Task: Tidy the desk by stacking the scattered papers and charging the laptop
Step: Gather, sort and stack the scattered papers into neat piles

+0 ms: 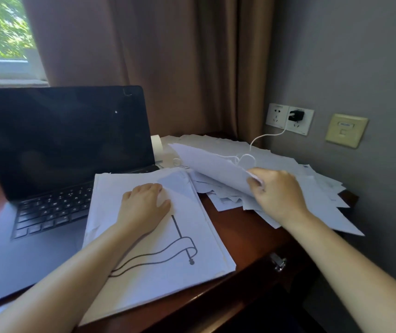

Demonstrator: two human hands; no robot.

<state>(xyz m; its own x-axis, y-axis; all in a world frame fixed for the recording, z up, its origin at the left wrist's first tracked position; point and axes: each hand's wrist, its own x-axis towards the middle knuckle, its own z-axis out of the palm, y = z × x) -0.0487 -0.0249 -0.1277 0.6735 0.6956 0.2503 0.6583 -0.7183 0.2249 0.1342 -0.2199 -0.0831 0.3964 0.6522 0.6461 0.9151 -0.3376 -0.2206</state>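
Note:
A neat stack of white papers (158, 272) lies partly over the right half of the open black laptop (55, 145); its top sheet bears a black line drawing. My left hand (144, 205) rests on the stack, fingers loosely bent. My right hand (276, 191) pinches a white sheet (211, 164) by its near edge and holds it lifted above the scattered papers (312, 183) on the right of the desk. A white charging cable (261, 138) runs from a black charger (296, 115) in the wall socket down onto the scattered papers.
The dark wooden desk (240, 227) has a drawer pull (279, 261) at its front edge. A roll of white tape (156, 145) stands behind the laptop. A brown curtain (156, 56) hangs behind; the grey wall on the right carries sockets and a beige wall plate (345, 129).

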